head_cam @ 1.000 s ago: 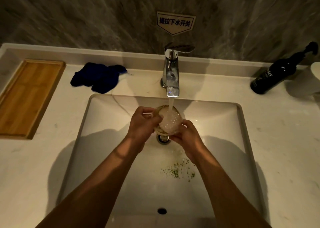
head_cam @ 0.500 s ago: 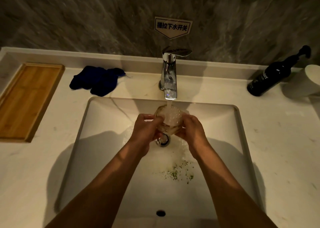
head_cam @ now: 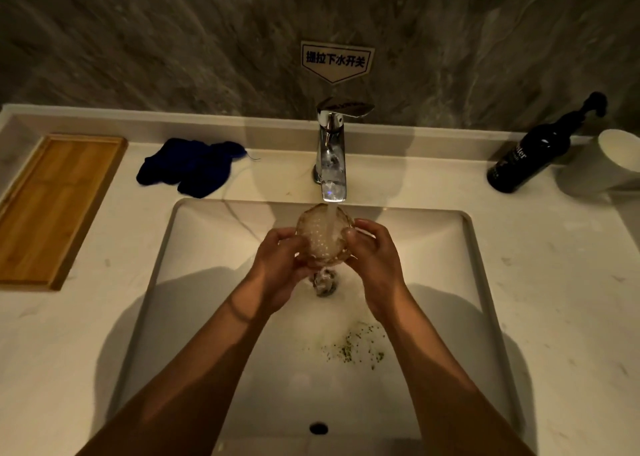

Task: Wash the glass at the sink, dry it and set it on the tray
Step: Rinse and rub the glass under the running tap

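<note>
1 glass [head_cam: 320, 237] under running tap [head_cam: 333, 164] | left hand [head_cam: 282, 268] + right hand [head_cam: 375, 265] both gripping it, above sink [head_cam: 207, 247] drain | 1 tray [head_cam: 52, 209] far left, bare | 1 cloth [head_cam: 194, 166] between tray and tap

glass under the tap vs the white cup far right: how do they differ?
The glass is clear and textured; the white cup is opaque and plain. The glass is held over the sink by the left hand and right hand, filling with water; the cup stands untouched on the counter. Both face mouth-up.
</note>
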